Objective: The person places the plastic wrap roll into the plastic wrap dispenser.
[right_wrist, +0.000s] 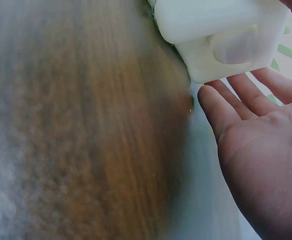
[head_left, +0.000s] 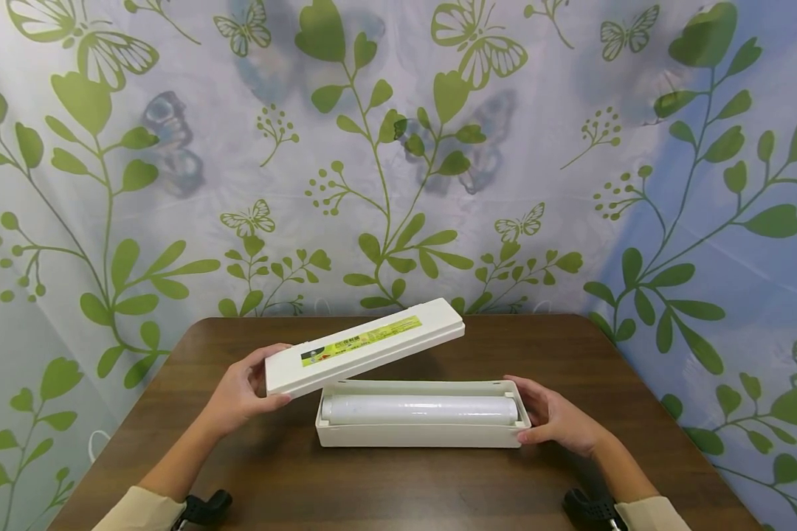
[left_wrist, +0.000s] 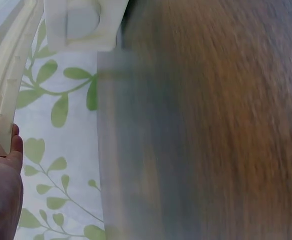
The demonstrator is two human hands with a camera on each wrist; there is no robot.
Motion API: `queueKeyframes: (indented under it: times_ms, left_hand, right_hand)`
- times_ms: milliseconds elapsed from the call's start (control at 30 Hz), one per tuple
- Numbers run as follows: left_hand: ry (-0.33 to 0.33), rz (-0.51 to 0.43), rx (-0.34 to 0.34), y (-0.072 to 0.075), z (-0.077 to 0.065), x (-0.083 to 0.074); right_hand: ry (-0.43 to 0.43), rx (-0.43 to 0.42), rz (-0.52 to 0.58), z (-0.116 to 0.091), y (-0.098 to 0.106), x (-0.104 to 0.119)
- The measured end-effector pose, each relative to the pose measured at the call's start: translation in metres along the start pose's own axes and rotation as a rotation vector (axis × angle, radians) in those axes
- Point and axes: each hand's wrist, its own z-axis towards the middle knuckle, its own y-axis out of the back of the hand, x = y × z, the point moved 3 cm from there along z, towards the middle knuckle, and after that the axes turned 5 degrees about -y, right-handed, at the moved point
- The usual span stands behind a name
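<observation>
A long white plastic cling film box [head_left: 418, 436] rests on the table with its top off. Inside lies a shiny white roll of cling film [head_left: 420, 410]. My left hand [head_left: 237, 391] grips the left end of the white lid [head_left: 385, 352], thumb in front and fingers behind. The lid bears a yellow-green label and is tilted, its right end higher, above and behind the box's left part. At the box's right end my right hand [head_left: 561, 420] holds the corners, thumb at the front and fingers at the back. In the right wrist view, the right hand [right_wrist: 266, 145] is beside the box's end [right_wrist: 231, 45].
The brown wooden table [head_left: 438, 490] has rounded far corners. Behind it hangs a pale curtain [head_left: 398, 184] with green leaves and butterflies. Each wrist carries a black strap mount, such as the left mount [head_left: 207, 507].
</observation>
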Motion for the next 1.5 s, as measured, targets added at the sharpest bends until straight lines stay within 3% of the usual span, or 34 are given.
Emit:
queueKeyframes:
  times_ms: [767,967,1500]
  left_hand:
    - [-0.107,-0.081,0.065,-0.025,0.003,-0.015]
    - [-0.082,-0.075,0.075,-0.029,0.002,-0.018]
    - [-0.101,-0.101,0.118,-0.034,0.003,-0.021]
  right_hand:
    - [0.101,-0.257,-0.188,0.01,0.003,0.033]
    - [0.137,-0.247,-0.205,0.019,0.004,0.049]
    - [0.19,-0.206,-0.289,0.039,0.006,0.081]
